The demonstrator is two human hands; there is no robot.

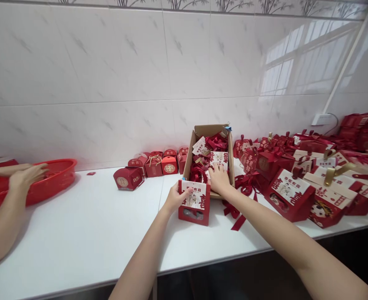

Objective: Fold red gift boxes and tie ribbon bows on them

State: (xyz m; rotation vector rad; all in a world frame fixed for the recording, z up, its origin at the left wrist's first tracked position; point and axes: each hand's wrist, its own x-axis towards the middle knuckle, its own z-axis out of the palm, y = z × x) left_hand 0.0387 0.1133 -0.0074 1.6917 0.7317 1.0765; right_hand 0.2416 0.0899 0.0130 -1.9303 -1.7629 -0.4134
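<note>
Red box [196, 204], gripped in the left hand [175, 198], is between the carton [209, 130] and the tabletop [109, 229]'s front edge; the right hand [219, 181] reaches inside the carton, its grip unclear.

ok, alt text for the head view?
A person's left grip holds a red gift box while the right grip is inside an open cardboard carton of ribbons and cards on a white table. Small red boxes stand left of it; many more red boxes crowd the right. At far left, another person's hands are at a red basin.
</note>
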